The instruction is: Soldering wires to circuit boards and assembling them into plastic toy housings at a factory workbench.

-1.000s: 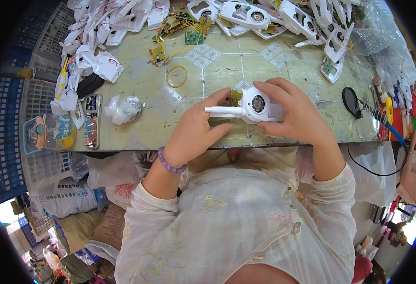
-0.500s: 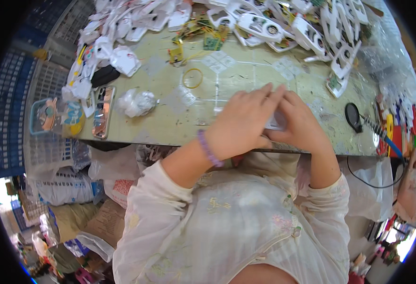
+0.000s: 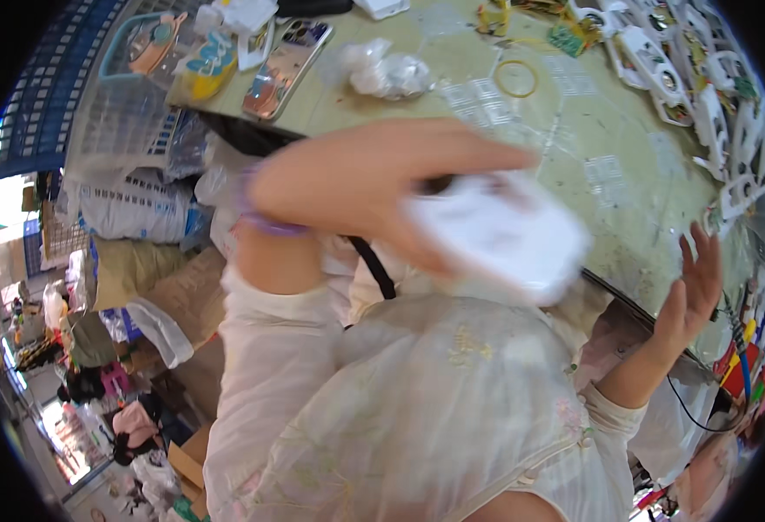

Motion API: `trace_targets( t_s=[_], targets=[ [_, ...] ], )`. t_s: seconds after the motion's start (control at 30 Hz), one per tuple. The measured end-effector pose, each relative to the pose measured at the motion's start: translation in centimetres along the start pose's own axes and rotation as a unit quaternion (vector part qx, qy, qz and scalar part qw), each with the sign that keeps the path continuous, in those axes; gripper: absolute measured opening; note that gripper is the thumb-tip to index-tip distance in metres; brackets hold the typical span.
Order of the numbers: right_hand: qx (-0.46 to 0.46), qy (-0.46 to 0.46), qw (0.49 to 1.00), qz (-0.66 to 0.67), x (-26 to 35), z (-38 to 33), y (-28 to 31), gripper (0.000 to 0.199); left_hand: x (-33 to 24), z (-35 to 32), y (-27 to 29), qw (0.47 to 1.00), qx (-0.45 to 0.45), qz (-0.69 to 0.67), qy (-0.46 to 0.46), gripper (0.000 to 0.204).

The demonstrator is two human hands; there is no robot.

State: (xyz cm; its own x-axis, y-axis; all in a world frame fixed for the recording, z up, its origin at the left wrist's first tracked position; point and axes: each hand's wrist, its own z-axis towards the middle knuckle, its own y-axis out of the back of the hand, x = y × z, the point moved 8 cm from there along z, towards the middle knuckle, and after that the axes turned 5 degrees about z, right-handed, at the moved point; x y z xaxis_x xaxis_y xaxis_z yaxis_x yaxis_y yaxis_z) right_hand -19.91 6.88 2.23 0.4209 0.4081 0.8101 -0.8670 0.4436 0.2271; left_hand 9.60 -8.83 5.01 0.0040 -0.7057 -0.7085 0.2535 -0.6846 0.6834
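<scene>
Over the feed I see the left hand [image 3: 356, 178] gripping a motion-blurred white plastic housing [image 3: 513, 239], which hides part of the table [image 3: 626, 130]'s near edge. Right hand [image 3: 694, 296] spread open near that edge; beyond, I note a yellow band [image 3: 534, 80], crumpled clear plastic [image 3: 388, 74], phone [image 3: 289, 70].

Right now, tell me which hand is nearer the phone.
Left. The left hand, gripping a white part, shows below and slightly right of the phone in the picture; the right hand, fingers spread, is much farther off to the lower right.
</scene>
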Motion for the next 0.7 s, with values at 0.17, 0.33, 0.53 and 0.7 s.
trace_targets(
  t_s=[0.17, 0.33, 0.53, 0.7],
  targets=[
    [0.02, -0.085, 0.994, -0.061, -2.9, -3.4, -1.0, 0.049, 11.5, -19.7, -4.9, 0.82, -0.1, -0.465, 0.319, 0.079],
    [0.062, -0.053, 0.965, -0.247, -1.4, -3.6, -3.7, 0.036, 22.8, -32.9, -18.1, 0.775, 0.0, -0.237, 0.586, 0.064],
    [0.085, -0.039, 0.942, -0.321, -1.7, -3.1, -4.7, 0.025, 34.8, -34.2, -26.4, 0.673, -0.196, -0.317, 0.638, 0.063],
    [0.08, -0.047, 0.94, -0.329, -1.8, -3.5, -4.9, 0.024, 37.5, -29.4, -27.0, 0.684, -0.271, 0.003, 0.678, 0.086]
  ],
)
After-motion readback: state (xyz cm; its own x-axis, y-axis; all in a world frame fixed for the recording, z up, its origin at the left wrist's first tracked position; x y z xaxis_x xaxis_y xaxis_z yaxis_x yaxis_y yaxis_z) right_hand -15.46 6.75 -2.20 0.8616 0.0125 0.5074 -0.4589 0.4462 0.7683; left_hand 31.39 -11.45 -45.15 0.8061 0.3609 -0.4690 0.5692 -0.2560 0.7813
